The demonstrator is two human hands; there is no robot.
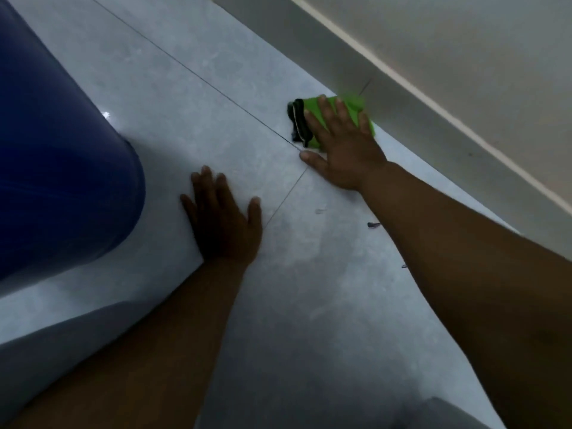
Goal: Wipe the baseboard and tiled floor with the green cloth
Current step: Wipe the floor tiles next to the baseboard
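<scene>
My right hand (343,147) lies flat, fingers spread, pressing the green cloth (353,105) onto the grey tiled floor (198,97). The cloth has a black edge on its left side and lies close to the grey baseboard (433,119), which runs diagonally from the top centre to the right edge. Most of the cloth is hidden under my fingers. My left hand (223,218) rests palm down on the floor with fingers apart, holding nothing, to the lower left of the cloth.
A large blue rounded container (62,150) stands on the floor at the left. Dark grout lines (216,88) cross the tiles. Small dark specks (373,224) lie on the floor by my right forearm. A pale wall (479,41) rises above the baseboard.
</scene>
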